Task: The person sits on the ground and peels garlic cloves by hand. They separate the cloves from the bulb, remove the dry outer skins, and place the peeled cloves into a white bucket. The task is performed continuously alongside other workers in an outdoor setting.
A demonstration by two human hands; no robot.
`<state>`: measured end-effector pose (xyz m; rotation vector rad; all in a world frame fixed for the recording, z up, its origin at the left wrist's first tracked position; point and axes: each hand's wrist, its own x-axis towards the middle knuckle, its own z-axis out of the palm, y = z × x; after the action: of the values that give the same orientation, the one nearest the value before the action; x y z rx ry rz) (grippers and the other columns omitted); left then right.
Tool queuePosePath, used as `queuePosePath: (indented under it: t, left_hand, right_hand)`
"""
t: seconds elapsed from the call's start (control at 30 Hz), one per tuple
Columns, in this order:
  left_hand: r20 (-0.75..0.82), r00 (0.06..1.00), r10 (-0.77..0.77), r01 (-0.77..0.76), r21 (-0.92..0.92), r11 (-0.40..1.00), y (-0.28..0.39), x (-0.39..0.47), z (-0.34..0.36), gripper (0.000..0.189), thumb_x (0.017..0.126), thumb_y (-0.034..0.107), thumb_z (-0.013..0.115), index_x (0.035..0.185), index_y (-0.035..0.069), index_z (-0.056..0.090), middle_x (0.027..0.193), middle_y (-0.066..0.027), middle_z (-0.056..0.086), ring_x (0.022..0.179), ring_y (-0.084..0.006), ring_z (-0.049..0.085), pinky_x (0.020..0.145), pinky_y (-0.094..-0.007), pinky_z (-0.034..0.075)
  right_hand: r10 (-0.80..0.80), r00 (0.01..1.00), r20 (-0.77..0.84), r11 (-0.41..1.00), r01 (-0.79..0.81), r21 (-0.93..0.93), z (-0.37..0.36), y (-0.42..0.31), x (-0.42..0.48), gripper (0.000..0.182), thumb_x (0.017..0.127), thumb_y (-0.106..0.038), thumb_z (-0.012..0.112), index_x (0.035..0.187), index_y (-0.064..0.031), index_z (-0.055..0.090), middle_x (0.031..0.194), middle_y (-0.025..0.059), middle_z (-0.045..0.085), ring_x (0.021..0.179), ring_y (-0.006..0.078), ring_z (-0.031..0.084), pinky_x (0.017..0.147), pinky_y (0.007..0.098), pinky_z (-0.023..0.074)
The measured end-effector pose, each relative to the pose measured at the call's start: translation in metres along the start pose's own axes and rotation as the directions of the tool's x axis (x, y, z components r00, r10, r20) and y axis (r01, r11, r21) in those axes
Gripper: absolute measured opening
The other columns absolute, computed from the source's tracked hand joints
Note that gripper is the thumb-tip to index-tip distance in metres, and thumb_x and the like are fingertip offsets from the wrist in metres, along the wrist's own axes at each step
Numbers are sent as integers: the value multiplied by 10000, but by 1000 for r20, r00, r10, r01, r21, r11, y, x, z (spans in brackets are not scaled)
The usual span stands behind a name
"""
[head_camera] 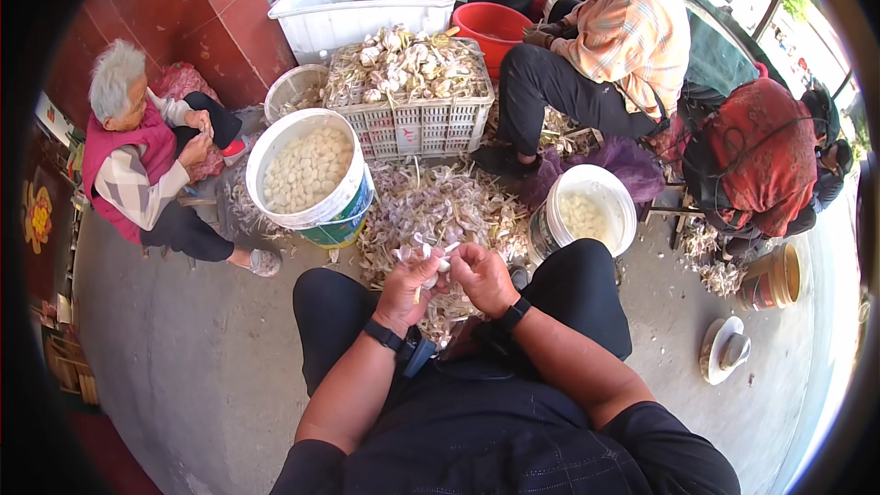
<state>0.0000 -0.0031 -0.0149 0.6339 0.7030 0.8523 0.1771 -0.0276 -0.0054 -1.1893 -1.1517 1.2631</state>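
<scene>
My left hand holds a partly peeled garlic bulb, with white cloves and loose skin showing between its fingers. Close against it, my right hand has thumb and forefinger pinched together at the bulb; whether a bit of skin is caught in them is too small to tell. Below both hands spreads a heap of garlic skins and stalks on the floor. A white bucket of peeled cloves in water stands left of the heap. To the right, by my knee, a smaller bucket also contains peeled cloves.
A plastic crate topped with whole garlic bulbs stands beyond the heap. Behind it are a white tub and a red basin. Seated people flank me left and right. A yellowish bucket and a hat lie at right.
</scene>
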Motion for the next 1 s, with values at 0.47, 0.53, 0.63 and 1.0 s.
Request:
queuePosePath:
  t: [0.47, 0.53, 0.63, 1.0]
  left_hand:
    - [-63, 998, -17, 21, 65, 998, -10, 4, -11, 297, 842, 121, 696, 1110, 83, 574, 831, -48, 620, 627, -154, 603, 527, -333, 534]
    - [-72, 997, -8, 14, 73, 997, -9, 4, -9, 307, 842, 122, 698, 1119, 84, 571, 835, -51, 624, 627, -150, 601, 519, -322, 526]
    - [-105, 995, -5, 12, 70, 997, -6, 3, -8, 269, 851, 134, 691, 1094, 96, 583, 823, -50, 630, 616, -151, 602, 510, -312, 512]
    - [-193, 980, 55, -46, 50, 998, -4, 3, -4, 182, 904, 129, 698, 1074, 87, 650, 890, -26, 664, 669, -114, 605, 541, -262, 495]
  right_hand:
    - [-8, 1000, -16, 983, 5, -183, -5, 9, 2, 183, 1000, -198, 605, 978, -19, 633, 780, 96, 672, 720, 174, 650, 655, 347, 514]
    - [87, 996, 4, 996, -86, -19, -6, 11, 5, 188, 1021, -193, 594, 990, -12, 632, 795, 54, 666, 733, 113, 613, 662, 318, 506]
    - [26, 999, 47, 1000, -26, 0, -4, 11, 7, 180, 1022, -176, 612, 999, -1, 646, 827, 14, 661, 754, 72, 579, 678, 288, 503]
    - [-21, 997, 71, 947, 43, -318, -8, -2, 2, 190, 949, -198, 690, 1009, -24, 735, 867, 144, 716, 771, 233, 694, 722, 354, 543]
